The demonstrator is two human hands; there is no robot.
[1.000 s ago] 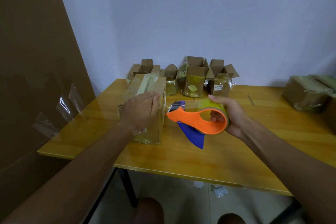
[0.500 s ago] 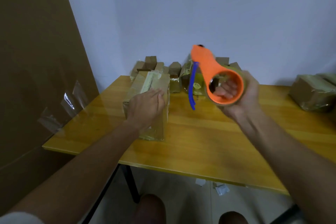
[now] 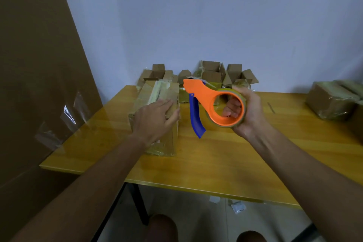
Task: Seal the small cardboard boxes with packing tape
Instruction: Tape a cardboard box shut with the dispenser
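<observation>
A cardboard box (image 3: 157, 92) with tape along its top seam stands on the yellow wooden table (image 3: 225, 155), left of centre. My left hand (image 3: 155, 120) lies flat on the box's near top, fingers straight, pressing it down. My right hand (image 3: 245, 110) grips an orange tape dispenser (image 3: 204, 94) holding a roll of clear tape, fingers through the ring. The dispenser hangs above the table just right of the box, its nose pointing up-left and its blue blade guard (image 3: 196, 120) hanging down.
Several small open cardboard boxes (image 3: 212, 74) sit against the wall at the table's back. Taped boxes (image 3: 332, 100) stand at the right edge. A big brown cardboard sheet (image 3: 35, 65) with tape scraps leans at the left.
My right hand raised the dispenser and tipped its nose upward, then brought it back down toward the box with the nose pointing up-left. My left hand stayed on the box.
</observation>
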